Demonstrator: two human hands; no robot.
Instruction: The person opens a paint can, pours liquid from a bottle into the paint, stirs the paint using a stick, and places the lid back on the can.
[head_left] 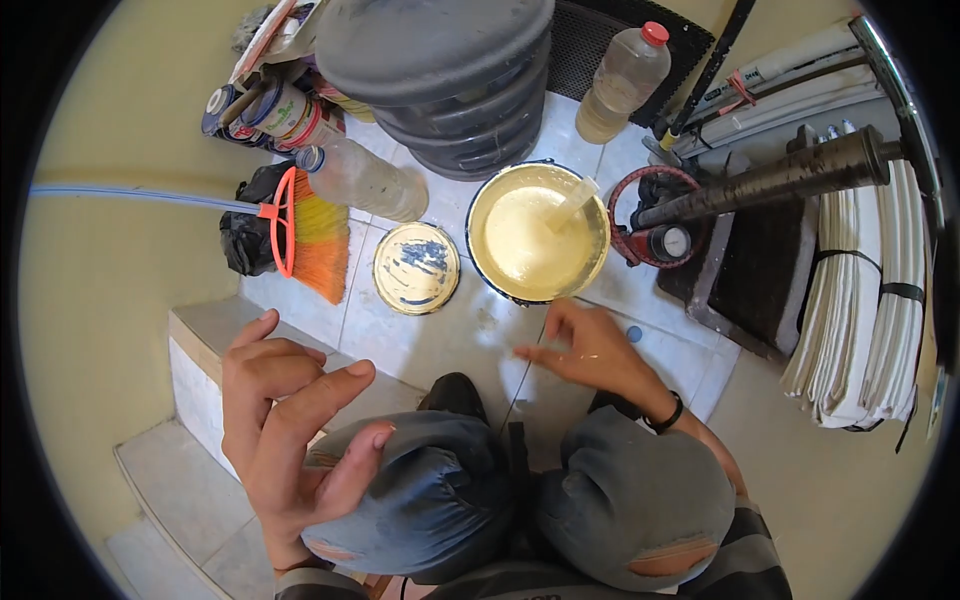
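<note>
My left hand (290, 420) is raised over my left knee, its fingers bent and apart with nothing between them. Just in front of the paint bucket, my right hand (592, 350) hangs with the thumb and forefinger apart; no object shows in it. Pale yellow paint (515, 240) fills much of the bucket (597, 262), and a translucent plastic piece (572, 205) stands tilted in it. To the bucket's left, a paint-smeared round lid (416, 268) lies on the tiles.
A big dark lidded bin (435, 90) stands behind the bucket. Plastic bottles (370, 180) (625, 80) flank it. An orange-yellow broom (318, 240) and paint cans (290, 110) are left; a dark metal cylinder (770, 180) and bundled white sacks (860, 290) are right. A tiled step (200, 370) is nearby.
</note>
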